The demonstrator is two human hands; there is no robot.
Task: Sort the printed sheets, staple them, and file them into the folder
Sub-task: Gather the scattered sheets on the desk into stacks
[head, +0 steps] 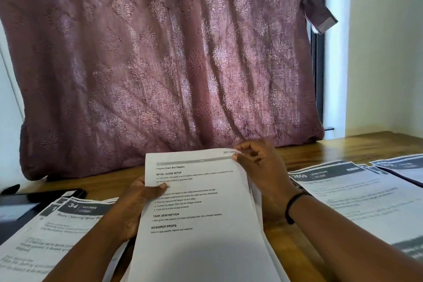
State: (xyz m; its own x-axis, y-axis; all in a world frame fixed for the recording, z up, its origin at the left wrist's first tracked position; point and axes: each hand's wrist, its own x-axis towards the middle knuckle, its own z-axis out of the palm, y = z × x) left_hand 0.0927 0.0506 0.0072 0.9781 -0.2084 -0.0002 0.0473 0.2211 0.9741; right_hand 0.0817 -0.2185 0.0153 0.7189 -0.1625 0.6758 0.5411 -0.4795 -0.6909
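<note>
Left hand (135,204) gripping stack (196,213) at left edge, thumb curled over top sheet; right hand (258,167) pinching stack's top right corner, fingers curled. Stack tilting up over table (320,151), between kitchen pile (57,231) at left and living-room pile (357,199) at right. Curtain (160,64) hanging just behind far edge. Dark item (52,193) lying near left pile, identity unclear
</note>
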